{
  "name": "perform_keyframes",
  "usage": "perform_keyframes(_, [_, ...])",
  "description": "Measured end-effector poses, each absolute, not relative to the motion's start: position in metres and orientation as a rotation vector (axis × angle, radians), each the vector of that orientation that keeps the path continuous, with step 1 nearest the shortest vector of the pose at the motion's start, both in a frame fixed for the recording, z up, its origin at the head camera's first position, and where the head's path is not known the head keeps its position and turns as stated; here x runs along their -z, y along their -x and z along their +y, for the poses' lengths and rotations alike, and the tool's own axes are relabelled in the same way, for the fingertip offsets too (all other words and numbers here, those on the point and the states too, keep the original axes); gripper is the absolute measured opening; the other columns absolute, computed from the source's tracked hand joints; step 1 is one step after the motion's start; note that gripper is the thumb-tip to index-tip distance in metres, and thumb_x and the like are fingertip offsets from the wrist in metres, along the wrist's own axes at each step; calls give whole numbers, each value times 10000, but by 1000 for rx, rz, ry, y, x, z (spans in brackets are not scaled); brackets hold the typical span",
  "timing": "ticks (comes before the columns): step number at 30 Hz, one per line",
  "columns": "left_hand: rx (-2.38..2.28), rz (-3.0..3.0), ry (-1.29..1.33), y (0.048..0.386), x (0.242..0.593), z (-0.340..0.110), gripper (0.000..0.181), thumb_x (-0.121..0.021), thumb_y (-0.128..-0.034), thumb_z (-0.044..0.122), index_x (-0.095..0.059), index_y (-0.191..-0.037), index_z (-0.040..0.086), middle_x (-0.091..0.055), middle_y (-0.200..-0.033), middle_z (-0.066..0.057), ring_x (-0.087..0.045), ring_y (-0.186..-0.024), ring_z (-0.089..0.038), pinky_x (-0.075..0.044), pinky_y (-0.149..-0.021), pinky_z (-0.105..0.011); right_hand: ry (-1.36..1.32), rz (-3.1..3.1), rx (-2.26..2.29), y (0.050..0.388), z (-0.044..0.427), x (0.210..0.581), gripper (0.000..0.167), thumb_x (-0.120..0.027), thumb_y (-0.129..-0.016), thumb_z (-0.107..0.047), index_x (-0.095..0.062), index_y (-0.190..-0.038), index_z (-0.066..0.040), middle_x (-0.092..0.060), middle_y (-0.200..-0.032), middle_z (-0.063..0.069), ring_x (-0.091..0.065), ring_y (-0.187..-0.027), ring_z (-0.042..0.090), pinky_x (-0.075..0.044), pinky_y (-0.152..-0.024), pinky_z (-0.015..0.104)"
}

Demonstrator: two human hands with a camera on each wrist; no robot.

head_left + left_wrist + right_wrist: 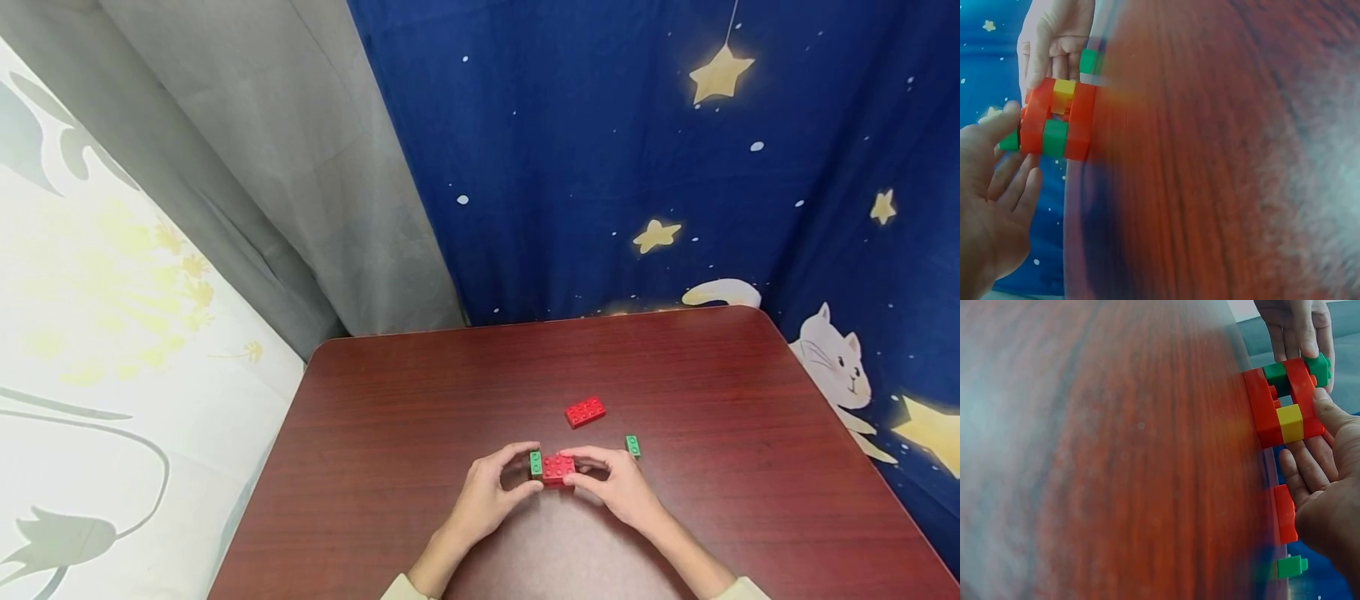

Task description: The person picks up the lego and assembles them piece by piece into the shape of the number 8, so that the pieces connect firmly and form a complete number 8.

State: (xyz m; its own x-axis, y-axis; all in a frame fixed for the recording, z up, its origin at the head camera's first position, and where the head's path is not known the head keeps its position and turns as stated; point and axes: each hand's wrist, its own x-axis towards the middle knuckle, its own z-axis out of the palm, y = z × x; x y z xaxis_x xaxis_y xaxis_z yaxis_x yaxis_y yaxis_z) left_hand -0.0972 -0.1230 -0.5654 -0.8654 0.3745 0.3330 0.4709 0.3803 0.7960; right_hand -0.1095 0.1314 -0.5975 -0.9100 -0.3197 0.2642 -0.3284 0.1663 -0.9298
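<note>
Both hands are at a small block structure on the table. In the wrist views it has a lower red brick (1261, 412), a green block (1055, 138) and a yellow block (1290, 422) standing apart on it, and an upper red brick (558, 468) across them. The left hand (483, 500) pinches a green brick (536, 464) at the left end of the top, thumb on the near side and fingers on the far side. My right hand (622, 492) grips the upper red brick's right part between thumb and fingers.
Behind the structure lies a loose red brick (585, 412), with a small green brick (633, 447) beyond the right hand. The brown table (405, 392) ends at a rounded back edge, against grey and blue curtains (570, 167).
</note>
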Motion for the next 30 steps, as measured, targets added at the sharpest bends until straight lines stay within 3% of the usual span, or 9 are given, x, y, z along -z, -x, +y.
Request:
perform_keyframes(4, [1545, -2513, 764, 99, 562, -124, 551, -860, -914, 184, -653, -1414, 79, -708, -1365, -107, -707, -1206, -286, -577, -1009, -447, -665, -2395, -1927, 109, 132, 598, 331, -857, -900, -114, -781, -1213, -40, -800, -1052, 77, -748, -857, 121, -618, -755, 258])
perform_keyframes(8, [1547, -2535, 664, 100, 558, -122, 394, -829, -943, 265, -751, -1317, 169, -758, -1262, 46, -724, -1156, -185, -588, -987, -393, -657, -2403, -1922, 109, 132, 597, 330, -859, -902, -135, -782, -1212, -52, -802, -1047, 61, -747, -841, 122, -614, -737, 256])
perform_keyframes(11, [1549, -2555, 599, 98, 559, -120, 340, -835, -936, 264, -790, -1259, 166, -771, -1190, 110, -729, -1101, -111, -600, -953, -365, -659, -2404, -1911, 109, 132, 597, 328, -861, -901, -141, -784, -1209, -58, -802, -1049, 54, -745, -836, 123, -612, -728, 257])
perform_keyframes(30, [1725, -2481, 491, 93, 569, -114, 325, -841, -927, 178, -793, -1232, 77, -787, -1158, 44, -756, -1049, -179, -626, -888, -447, -677, -2379, -1914, 108, 132, 598, 312, -859, -897, -106, -785, -1197, -60, -802, -1048, 66, -752, -834, 138, -617, -728, 260])
